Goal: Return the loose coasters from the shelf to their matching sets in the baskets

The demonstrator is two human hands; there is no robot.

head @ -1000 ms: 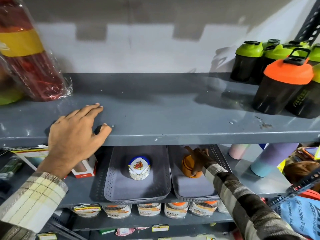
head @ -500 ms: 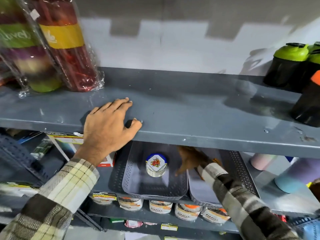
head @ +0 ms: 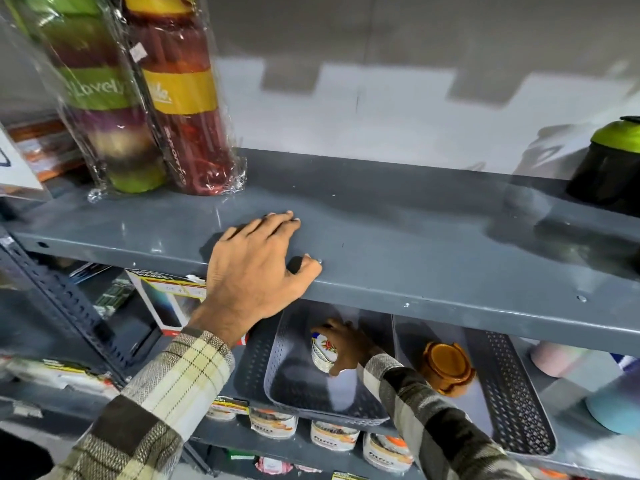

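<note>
My left hand (head: 254,268) lies flat on the front edge of the upper grey shelf (head: 433,244), fingers spread, holding nothing. On the shelf below, my right hand (head: 348,346) grips the white floral coaster stack (head: 322,355), which stands in the left grey basket (head: 294,393). The orange-brown coaster set (head: 446,367) stands in the right grey basket (head: 512,393), apart from my hand. No loose coaster shows on the upper shelf.
Two wrapped bottles (head: 152,95) stand at the upper shelf's left; a green-lidded black shaker (head: 613,164) is at its right. A boxed item (head: 166,299) sits left of the baskets, pastel cups (head: 554,358) to the right. Labelled tubs (head: 332,434) line the shelf below.
My right hand moved left from the orange set's basket to the left basket and closed on the white floral stack. The view shifted left; my left hand stayed on the shelf edge.
</note>
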